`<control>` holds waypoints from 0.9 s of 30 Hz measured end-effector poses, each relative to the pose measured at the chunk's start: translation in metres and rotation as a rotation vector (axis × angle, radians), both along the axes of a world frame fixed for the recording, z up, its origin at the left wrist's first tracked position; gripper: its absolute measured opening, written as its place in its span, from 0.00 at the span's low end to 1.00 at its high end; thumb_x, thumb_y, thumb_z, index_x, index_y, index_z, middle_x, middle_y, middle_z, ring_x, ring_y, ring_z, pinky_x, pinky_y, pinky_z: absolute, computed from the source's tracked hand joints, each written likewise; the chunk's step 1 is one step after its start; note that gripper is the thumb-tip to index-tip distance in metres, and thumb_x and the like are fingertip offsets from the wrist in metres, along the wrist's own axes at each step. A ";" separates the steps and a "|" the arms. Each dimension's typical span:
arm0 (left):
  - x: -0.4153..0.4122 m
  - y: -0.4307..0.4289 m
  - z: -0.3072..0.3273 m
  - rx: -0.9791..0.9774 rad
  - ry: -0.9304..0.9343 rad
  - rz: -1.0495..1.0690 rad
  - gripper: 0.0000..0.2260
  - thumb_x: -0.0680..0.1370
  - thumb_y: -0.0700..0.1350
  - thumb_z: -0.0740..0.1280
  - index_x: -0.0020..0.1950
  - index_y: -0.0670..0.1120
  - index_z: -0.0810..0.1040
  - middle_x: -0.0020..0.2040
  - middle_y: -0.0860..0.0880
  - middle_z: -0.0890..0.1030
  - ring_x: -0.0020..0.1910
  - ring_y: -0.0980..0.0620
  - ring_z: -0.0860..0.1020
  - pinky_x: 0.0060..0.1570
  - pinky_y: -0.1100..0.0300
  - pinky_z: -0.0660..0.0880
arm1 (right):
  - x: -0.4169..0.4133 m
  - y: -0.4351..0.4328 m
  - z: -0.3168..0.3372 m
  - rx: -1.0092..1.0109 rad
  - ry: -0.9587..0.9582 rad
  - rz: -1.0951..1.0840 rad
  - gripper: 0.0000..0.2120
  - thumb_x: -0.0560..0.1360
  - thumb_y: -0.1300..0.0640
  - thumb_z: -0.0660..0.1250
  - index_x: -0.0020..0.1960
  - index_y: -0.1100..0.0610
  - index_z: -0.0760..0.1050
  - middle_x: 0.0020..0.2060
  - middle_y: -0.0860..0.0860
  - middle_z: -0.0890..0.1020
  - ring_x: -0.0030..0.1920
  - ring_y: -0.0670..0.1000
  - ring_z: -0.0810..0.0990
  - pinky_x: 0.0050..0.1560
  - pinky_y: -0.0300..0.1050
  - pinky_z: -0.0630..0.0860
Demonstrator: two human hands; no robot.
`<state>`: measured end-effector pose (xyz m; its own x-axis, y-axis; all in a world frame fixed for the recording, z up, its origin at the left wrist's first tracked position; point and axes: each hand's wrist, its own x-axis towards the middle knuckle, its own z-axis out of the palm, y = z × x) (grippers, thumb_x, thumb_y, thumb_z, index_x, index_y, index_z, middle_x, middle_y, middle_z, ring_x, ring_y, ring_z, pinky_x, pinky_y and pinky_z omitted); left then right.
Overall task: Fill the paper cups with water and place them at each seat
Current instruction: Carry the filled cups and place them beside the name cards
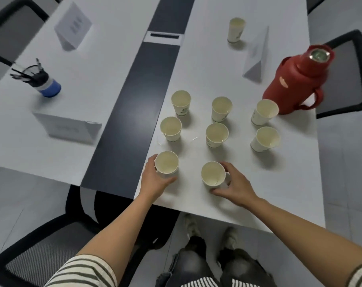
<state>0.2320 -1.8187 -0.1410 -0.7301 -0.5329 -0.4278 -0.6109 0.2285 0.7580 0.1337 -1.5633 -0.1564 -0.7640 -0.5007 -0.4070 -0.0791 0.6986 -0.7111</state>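
Several paper cups stand grouped on the white table (196, 204) near its front edge. My left hand (155, 181) is curled round the front left cup (167, 163). Around the front right cup (213, 174) my right hand (236, 186) wraps its fingers and thumb. Both cups stand on the table. Behind them are more cups, such as the middle one (217, 134) and the rear left one (181, 102). One cup (236, 30) stands alone far back. A red thermos (296, 79) with its top open stands at the right, behind the group.
Folded white name cards stand at the far left (73, 25), near left (68, 128) and right (256, 56). A blue pen holder (45, 83) sits at the left. A dark strip (134, 100) runs down the table's middle. Black chairs stand at the left (43, 251) and right (345, 75).
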 end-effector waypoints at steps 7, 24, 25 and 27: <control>-0.006 -0.015 -0.028 0.070 0.039 0.009 0.34 0.56 0.58 0.79 0.60 0.58 0.74 0.57 0.54 0.78 0.56 0.52 0.79 0.57 0.49 0.77 | 0.014 -0.020 -0.018 -0.128 -0.029 -0.212 0.36 0.58 0.41 0.81 0.61 0.34 0.67 0.54 0.35 0.78 0.56 0.43 0.77 0.56 0.47 0.75; -0.030 0.059 0.027 0.143 0.216 -0.146 0.25 0.60 0.47 0.78 0.54 0.56 0.75 0.49 0.54 0.82 0.50 0.52 0.81 0.52 0.50 0.79 | 0.028 0.054 0.038 -0.246 0.050 -0.404 0.32 0.61 0.53 0.83 0.60 0.43 0.71 0.50 0.39 0.80 0.52 0.42 0.78 0.51 0.40 0.76; -0.028 0.063 0.027 0.158 0.221 -0.147 0.25 0.60 0.47 0.78 0.54 0.55 0.75 0.48 0.54 0.83 0.50 0.52 0.81 0.51 0.49 0.79 | 0.029 0.058 0.037 -0.255 0.040 -0.416 0.32 0.61 0.53 0.83 0.59 0.44 0.71 0.50 0.39 0.80 0.52 0.41 0.78 0.51 0.39 0.76; -0.031 0.099 0.040 0.163 0.269 -0.195 0.24 0.60 0.46 0.78 0.53 0.56 0.75 0.48 0.54 0.83 0.48 0.51 0.82 0.50 0.49 0.79 | 0.038 0.095 0.053 -0.277 0.064 -0.459 0.32 0.62 0.55 0.83 0.59 0.44 0.70 0.50 0.40 0.80 0.52 0.41 0.78 0.49 0.37 0.75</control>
